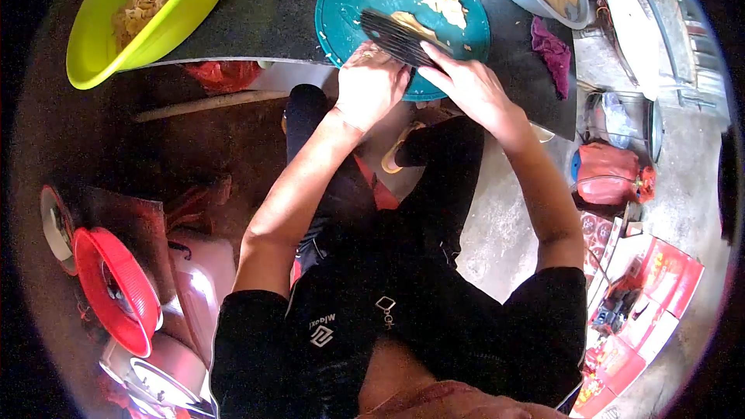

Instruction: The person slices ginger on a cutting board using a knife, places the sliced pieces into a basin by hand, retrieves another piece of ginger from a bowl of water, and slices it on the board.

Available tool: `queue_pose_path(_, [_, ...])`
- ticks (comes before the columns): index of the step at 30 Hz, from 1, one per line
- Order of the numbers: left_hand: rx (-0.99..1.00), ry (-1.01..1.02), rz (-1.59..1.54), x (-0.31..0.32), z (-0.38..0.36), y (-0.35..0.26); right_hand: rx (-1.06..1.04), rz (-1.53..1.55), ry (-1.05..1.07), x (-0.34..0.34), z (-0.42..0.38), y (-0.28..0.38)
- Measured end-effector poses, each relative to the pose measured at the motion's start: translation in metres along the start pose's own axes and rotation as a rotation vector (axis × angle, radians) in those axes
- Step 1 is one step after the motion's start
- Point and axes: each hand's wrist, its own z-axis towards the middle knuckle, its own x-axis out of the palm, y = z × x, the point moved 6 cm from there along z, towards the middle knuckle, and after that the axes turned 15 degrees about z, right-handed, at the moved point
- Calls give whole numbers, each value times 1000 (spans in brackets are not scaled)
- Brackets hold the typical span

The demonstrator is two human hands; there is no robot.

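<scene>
A dark, wide-bladed knife lies slantwise over the teal round cutting board. My right hand is closed at the blade's right end, with the handle hidden in the grip. Just below the blade, my left hand has its fingers curled in at the board's near edge; what they hold is hidden. A pale, yellowish piece shows behind the blade. Farther back on the board is a pile of pale cut slices.
A lime-green basin with pale slices stands at the left, and a light-blue basin with long tan pieces at the back right. A purple cloth lies on the dark tabletop. Red baskets are at lower left.
</scene>
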Motion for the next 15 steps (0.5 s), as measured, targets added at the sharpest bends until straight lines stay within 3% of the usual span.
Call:
queue_pose_path(4, [-14, 20, 47, -3, 2, -5, -148, 87, 13, 7, 17, 0])
queue_pose_path(5, [-35, 84, 38, -2, 1, -4, -119, 28, 18, 11, 13, -5])
queue_pose_path(8, [11, -41, 96, 3, 0, -2, -118, -132, 56, -8, -15, 6])
queue_pose_path(9, [-8, -47, 65, 2, 0, -2, 57, -53, 27, -11, -24, -9])
queue_pose_path(15, [12, 12, 13, 2, 4, 0, 52, 40, 34, -5, -10, -15])
